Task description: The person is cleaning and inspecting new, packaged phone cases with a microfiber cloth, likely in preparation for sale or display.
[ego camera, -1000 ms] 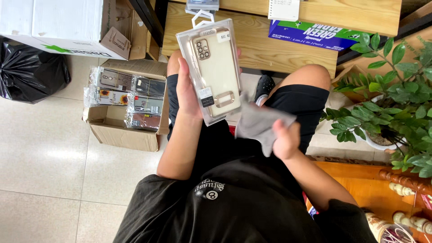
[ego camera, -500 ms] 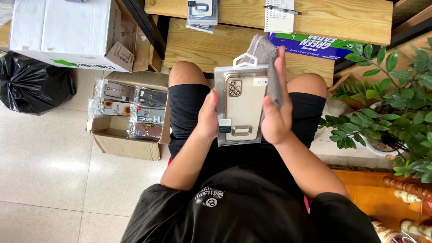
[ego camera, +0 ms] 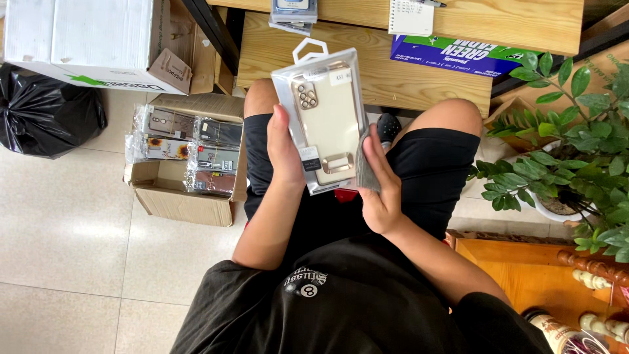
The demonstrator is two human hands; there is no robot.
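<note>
A seated person, seen from above, is holding a clear plastic package (ego camera: 325,118) containing a cream-coloured phone case, raised over their lap in front of a low wooden surface (ego camera: 419,72). The left hand (ego camera: 283,145) is gripping the package's left edge, its fingers curled behind the pack and the thumb lying along the front. The right hand (ego camera: 380,187) is supporting the lower right corner, its fingers closed around both that corner and a folded grey cloth (ego camera: 364,164) pressed against the package's side.

On the tiled floor to the person's left, an open cardboard box (ego camera: 187,196) is holding more packaged phone cases in clear sleeves. Behind it are a white carton (ego camera: 85,39) and a black rubbish bag (ego camera: 46,115). A potted green plant (ego camera: 576,151) is standing to the person's right, and a small notepad (ego camera: 411,16) is lying on the surface.

The likeliest mishap appears to be the package slipping: smooth plastic is being held only by its edges, and the right hand is sharing its grip with the cloth, so a loosened finger could send the pack onto the knees or the floor. The cloth itself, pinched rather loosely, could also drop. Squeezing harder might dent the thin clear shell.
</note>
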